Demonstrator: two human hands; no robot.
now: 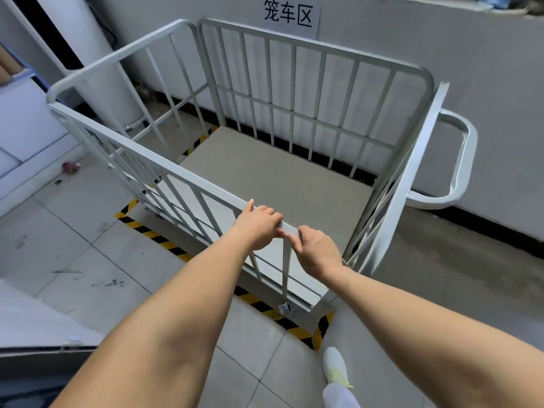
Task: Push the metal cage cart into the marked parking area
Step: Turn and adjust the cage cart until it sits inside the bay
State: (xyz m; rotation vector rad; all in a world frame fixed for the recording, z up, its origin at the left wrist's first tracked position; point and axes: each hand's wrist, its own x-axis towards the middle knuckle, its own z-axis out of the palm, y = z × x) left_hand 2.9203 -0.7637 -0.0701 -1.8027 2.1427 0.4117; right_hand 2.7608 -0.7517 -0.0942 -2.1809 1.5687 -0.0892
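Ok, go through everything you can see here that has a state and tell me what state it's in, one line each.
Cage cart: empty, standing mostly inside the striped floor tape, close to the wall.
Cart's push handle: untouched, on the cart's right end.
Left hand: gripping the near top rail.
Right hand: gripping the same rail, beside the left.
Wall sign: posted above the cart.

A warehouse or storeroom: a metal cage cart (265,136) stands inside yellow-black floor tape (153,234), below a wall sign (288,14) naming the cart zone.
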